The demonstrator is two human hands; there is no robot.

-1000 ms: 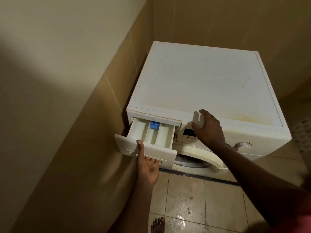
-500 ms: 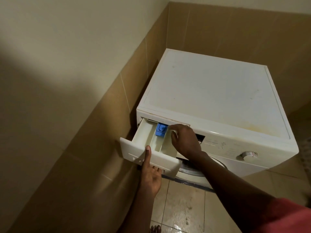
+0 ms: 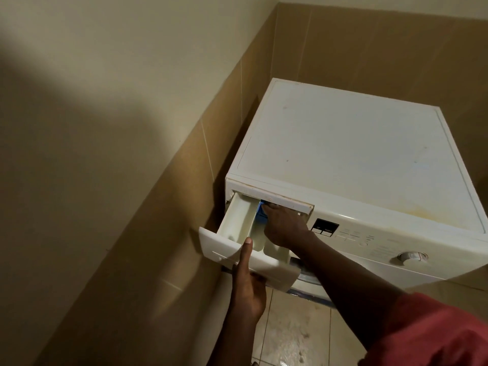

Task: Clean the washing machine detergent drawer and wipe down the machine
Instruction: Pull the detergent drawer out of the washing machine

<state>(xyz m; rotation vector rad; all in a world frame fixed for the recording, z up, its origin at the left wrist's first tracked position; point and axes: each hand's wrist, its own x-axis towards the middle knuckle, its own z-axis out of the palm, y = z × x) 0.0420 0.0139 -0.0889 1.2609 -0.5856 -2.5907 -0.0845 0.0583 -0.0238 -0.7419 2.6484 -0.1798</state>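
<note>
A white front-loading washing machine (image 3: 343,159) stands in a tiled corner. Its detergent drawer (image 3: 237,228) is pulled out at the top left of the front panel. My left hand (image 3: 248,283) holds the drawer's front from below, with the thumb resting on its top edge. My right hand (image 3: 282,225) reaches into the back of the drawer, and its fingers press on the blue insert (image 3: 262,211), which they partly hide. The drawer's right compartments lie under this hand.
A tan tiled wall (image 3: 200,196) runs close along the machine's left side, and another stands behind it. The control panel has a dark display (image 3: 324,227) and a dial (image 3: 409,258). Wet floor tiles (image 3: 298,336) lie below the drawer.
My right hand left the front panel and went into the drawer, then pushed further back onto the blue insert. My left hand kept hold of the drawer's front. The view shifted up and left.
</note>
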